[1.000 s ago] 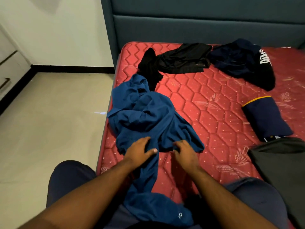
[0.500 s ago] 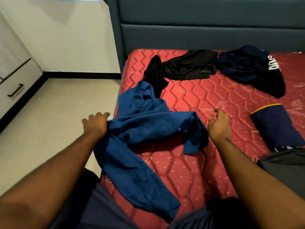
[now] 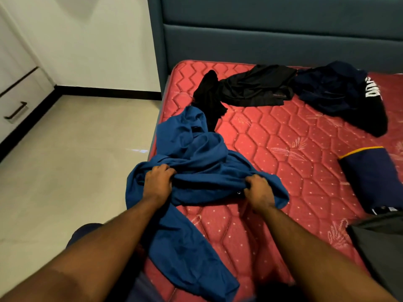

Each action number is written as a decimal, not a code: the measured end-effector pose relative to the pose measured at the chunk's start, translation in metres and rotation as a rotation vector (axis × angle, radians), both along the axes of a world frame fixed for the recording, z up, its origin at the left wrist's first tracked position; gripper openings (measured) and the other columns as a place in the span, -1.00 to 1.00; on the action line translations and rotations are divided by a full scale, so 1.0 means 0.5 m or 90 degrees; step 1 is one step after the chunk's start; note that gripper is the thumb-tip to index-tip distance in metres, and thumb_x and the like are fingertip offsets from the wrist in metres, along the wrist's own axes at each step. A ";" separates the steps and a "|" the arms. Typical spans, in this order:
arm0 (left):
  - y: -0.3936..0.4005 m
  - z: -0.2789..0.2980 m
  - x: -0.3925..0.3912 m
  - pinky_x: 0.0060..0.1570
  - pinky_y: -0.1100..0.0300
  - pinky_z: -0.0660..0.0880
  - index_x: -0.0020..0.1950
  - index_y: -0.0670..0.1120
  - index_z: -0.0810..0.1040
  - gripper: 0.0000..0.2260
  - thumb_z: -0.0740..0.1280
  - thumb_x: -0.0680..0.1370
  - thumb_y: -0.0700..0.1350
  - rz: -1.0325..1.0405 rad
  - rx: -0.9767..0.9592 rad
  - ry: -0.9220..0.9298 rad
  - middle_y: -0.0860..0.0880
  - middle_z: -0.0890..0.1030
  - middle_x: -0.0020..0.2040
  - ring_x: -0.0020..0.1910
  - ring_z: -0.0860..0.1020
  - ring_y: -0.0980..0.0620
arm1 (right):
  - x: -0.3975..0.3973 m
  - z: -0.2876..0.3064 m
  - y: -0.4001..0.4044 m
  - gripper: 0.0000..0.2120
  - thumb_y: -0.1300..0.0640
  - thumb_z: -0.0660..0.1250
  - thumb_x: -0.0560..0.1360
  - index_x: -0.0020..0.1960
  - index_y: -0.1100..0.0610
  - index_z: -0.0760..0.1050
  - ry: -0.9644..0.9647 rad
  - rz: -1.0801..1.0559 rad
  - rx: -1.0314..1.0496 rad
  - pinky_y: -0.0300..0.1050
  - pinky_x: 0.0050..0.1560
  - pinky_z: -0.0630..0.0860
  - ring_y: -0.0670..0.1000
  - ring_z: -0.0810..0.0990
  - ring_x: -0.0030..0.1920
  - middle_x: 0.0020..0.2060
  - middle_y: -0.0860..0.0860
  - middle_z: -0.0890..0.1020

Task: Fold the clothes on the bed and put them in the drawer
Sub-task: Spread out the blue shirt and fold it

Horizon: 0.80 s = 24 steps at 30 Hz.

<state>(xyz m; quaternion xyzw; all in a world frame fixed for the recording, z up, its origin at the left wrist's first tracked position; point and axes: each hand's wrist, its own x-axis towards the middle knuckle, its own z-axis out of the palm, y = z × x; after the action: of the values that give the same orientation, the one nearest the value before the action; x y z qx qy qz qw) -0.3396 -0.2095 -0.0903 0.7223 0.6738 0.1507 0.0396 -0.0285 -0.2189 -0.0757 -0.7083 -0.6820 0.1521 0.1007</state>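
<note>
step: I read this as the start of folding the blue shirt [image 3: 196, 162]; it's bunched, not laid flat.
left hand [image 3: 158, 184]: fingers curled into a gather of cloth.
right hand [image 3: 258, 192]: pinching the cloth by a snap button.
shirt position: left edge of the red mattress [image 3: 283, 149], stretched between both hands, tail hanging toward me.
next: I'd spread it flat first.
drawer [image 3: 15, 105]: closed, far left.
</note>
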 end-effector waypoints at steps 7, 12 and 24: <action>0.074 0.072 0.041 0.17 0.27 0.41 0.08 -0.20 0.61 -0.75 0.33 0.44 -0.40 0.140 0.122 -0.484 -0.13 0.62 0.03 0.05 0.56 -0.07 | 0.044 0.090 0.074 -0.86 0.25 0.26 0.26 -0.18 0.22 0.45 0.038 0.128 0.242 0.00 0.03 0.44 0.18 0.51 0.05 0.07 0.18 0.55; 0.030 0.005 0.026 0.17 -0.06 0.40 0.29 0.00 0.53 -0.62 0.40 0.47 -0.09 -0.002 -0.019 -0.145 -0.03 0.60 0.17 0.16 0.51 -0.14 | 0.088 0.034 0.037 -0.87 0.00 0.36 0.35 -0.21 -0.01 0.42 -0.191 0.197 -0.268 -0.07 -0.03 0.46 0.08 0.58 0.01 -0.12 -0.03 0.56; -0.124 -0.054 -0.052 -0.33 0.04 0.54 0.21 -0.09 0.46 -0.67 0.19 0.46 -0.09 -0.294 0.112 0.058 -0.15 0.52 0.01 -0.23 0.52 -0.14 | 0.008 0.020 -0.069 -0.71 -0.02 0.33 0.48 0.16 0.06 0.51 -0.220 0.323 -0.269 -0.07 0.11 0.42 0.09 0.54 0.20 0.16 0.03 0.59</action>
<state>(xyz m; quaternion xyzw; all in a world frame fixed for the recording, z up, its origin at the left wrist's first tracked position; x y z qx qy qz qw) -0.3658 -0.2715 -0.1172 0.8638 0.4763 0.1628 -0.0202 -0.0244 -0.2535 -0.0657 -0.5369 -0.7965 0.1875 -0.2053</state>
